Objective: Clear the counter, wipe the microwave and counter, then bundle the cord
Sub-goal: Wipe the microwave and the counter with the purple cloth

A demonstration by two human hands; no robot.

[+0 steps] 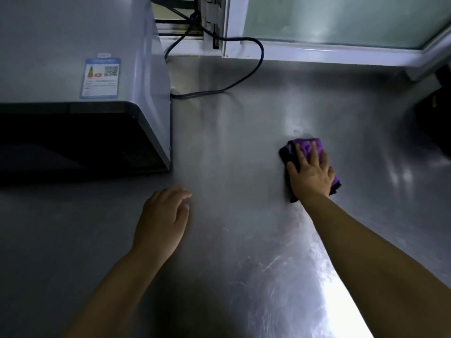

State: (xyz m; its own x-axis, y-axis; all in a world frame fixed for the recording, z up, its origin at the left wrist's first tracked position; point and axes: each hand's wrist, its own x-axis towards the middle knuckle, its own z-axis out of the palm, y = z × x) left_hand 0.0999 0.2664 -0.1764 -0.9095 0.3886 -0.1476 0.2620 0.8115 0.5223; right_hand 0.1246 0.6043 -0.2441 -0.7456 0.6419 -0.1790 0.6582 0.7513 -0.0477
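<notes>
One right hand (311,173) pressing purple cloth (308,145), steel counter (231,154)

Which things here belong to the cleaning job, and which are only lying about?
Job: purple cloth under right hand; counter; microwave; cord; left hand.
Only there: window frame; dark object at right edge.

The only printed matter is a blue-bordered label (100,78) stuck flat on the grey top of the microwave (73,45), well to the left of and beyond the right hand (311,173) pressing the purple cloth (306,147). It carries a QR code at its upper right, a small coloured pictogram at its upper left and lines of print below, all too blurred to read.
</notes>
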